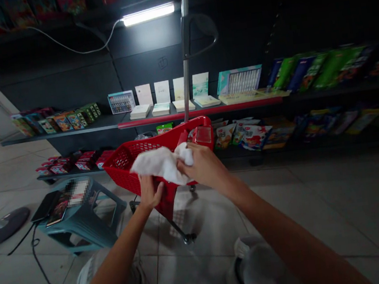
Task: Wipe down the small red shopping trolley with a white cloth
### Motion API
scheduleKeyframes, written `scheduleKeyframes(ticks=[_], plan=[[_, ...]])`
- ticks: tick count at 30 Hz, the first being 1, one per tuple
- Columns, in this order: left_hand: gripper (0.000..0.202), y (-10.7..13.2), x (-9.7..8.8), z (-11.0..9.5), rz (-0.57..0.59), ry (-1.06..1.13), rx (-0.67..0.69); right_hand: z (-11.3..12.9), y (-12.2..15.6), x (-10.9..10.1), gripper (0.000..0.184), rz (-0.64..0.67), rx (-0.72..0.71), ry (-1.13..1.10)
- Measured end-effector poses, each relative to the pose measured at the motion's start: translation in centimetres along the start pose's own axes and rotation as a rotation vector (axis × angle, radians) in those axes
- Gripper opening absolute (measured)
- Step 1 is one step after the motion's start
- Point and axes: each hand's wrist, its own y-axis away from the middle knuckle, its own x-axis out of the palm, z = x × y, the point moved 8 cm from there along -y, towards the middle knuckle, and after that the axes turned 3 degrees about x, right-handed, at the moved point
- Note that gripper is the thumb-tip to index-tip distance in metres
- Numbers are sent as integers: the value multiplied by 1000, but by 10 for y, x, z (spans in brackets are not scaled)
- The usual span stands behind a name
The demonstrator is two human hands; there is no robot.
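A white cloth [161, 163] is bunched in my right hand [203, 165], whose fingers are closed on it. The cloth hangs over the near side of a small red plastic shopping cart [125, 177]. My left hand [150, 194] grips the cart's near side just below the cloth, with its thumb lying along the red plastic. Its fingertips are partly hidden by the cloth. At the cart's right end, near my right hand, is a red part with a clear window [203, 134].
Left of the cart stands a blue-grey plastic stool [95, 218] with dark flat items and a cable. A metal pole [186, 73] rises behind the cart. Shelves [99, 123] beyond carry books, boxes and snack bags [254, 135]. A round stand base [6, 226] is at far left.
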Motion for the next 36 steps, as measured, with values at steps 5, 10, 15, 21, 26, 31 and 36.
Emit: scheduleKeyframes(ticks=[5,10,15,21,26,31,36], plan=[[78,-2,-22,-20,-85,28,119,-41,-76,-21,35,-166,64,180],[98,-5,-22,-27,-122,-19,83,-78,-130,4,45,-14,199,460],[100,-6,-19,-31,-140,-20,69,-74,-130,82,40,533,131,638],[95,-9,-21,-25,-143,-39,69,-15,-95,98,38,733,-32,656],[91,-11,-26,-20,-125,-20,73,20,-61,83,33,840,-184,481],[91,-11,-29,-15,-116,4,77,-26,-97,28,32,376,-131,416],[90,-12,-31,-14,-134,13,79,-123,-133,-18,34,30,85,412]])
